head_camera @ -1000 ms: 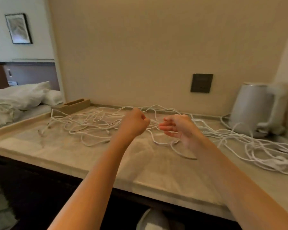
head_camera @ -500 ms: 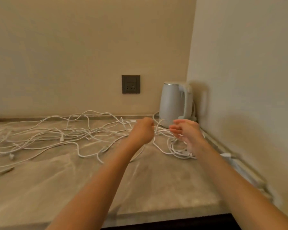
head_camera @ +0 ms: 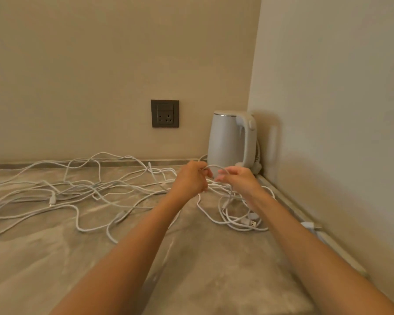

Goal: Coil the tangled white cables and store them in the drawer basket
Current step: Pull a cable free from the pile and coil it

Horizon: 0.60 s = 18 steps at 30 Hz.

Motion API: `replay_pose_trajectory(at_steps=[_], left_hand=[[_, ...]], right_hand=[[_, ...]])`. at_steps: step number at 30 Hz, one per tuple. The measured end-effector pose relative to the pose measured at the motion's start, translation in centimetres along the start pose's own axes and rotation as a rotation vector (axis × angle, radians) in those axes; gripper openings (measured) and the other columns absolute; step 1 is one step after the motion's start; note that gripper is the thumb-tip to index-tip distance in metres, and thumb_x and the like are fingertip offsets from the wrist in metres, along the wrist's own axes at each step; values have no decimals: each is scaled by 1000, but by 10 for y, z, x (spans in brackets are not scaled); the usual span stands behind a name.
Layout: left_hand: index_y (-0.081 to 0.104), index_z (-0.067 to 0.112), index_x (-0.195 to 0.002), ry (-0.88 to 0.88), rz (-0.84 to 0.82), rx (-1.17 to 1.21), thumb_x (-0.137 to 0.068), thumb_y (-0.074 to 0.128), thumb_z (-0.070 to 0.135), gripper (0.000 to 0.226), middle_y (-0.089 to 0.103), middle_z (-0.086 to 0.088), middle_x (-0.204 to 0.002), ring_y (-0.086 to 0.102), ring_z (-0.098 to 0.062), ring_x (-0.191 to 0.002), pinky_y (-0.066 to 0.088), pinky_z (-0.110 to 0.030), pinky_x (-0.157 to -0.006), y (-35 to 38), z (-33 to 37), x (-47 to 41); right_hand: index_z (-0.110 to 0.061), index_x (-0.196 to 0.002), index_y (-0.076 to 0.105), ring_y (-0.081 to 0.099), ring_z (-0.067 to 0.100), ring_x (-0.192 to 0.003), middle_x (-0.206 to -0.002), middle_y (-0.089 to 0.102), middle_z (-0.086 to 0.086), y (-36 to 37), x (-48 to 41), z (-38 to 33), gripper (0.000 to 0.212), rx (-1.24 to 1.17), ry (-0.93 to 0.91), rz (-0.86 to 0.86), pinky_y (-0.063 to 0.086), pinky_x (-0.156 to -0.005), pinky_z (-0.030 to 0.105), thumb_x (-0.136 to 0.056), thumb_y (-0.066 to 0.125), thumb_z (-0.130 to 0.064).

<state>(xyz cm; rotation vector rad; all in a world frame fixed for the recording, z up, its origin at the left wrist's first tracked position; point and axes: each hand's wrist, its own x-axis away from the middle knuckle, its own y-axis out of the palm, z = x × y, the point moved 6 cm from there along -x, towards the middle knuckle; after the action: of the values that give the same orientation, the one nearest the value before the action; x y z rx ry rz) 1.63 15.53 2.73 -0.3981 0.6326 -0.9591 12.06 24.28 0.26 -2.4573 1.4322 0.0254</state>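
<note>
Two bare hands meet above the far right corner of the counter (head_camera: 214,269), each with a grip on the same white strand. The left hand (head_camera: 190,179) is curled into a fist round it. The right hand (head_camera: 239,181) pinches it between thumb and fingertips. A short arch of cable (head_camera: 214,166) spans the gap between them, lifted clear of the surface.

Below the right hand the strand drops to a small bundle of loose loops (head_camera: 233,220) lying on the counter under the wrist, and a USB plug (head_camera: 251,222) shows at its near side. The rest of the tangled white cables (head_camera: 96,189) sprawl uncoiled across the counter to the left, running out past the left border of the view, with a connector (head_camera: 52,199) lying among them. Another plug (head_camera: 311,225) rests against the low ledge along the right wall.

A white electric kettle (head_camera: 225,142) stands upright in the corner just behind the hands. Its lid is down, so whatever it holds cannot be seen. A dark wall socket (head_camera: 165,113) is set in the back wall to the kettle's left.
</note>
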Motion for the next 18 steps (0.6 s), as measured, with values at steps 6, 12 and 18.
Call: replay_pose_trajectory(at_steps=[6,12,18], left_hand=[[51,0,-85,-120,176,241,-97,32,3,22,50,-14,-56,53,-21,-40,49,-27,-43,-35,-18,-13],[42,12,-80,-123,41,115,-101,25,18,27,48,-13,-56,55,-25,-35,41,-24,-31,-55,-30,-16],[52,5,-87,-112,-176,184,-101,34,25,30,55,-11,-61,56,-18,-49,51,-25,-45,-58,-40,-9]], right_hand=[[-4,-76,64,37,9,-43,-40,41,-5,21,-7,-24,26,-211,21,-150,40,-48,19,-96,50,-11],[1,-83,63,39,5,-46,-57,47,2,37,-25,-53,24,-546,112,-200,40,-42,13,-97,45,-5],[-6,-78,57,34,4,-36,-61,43,4,51,-40,-46,30,-433,149,-47,31,-36,14,-101,40,-12]])
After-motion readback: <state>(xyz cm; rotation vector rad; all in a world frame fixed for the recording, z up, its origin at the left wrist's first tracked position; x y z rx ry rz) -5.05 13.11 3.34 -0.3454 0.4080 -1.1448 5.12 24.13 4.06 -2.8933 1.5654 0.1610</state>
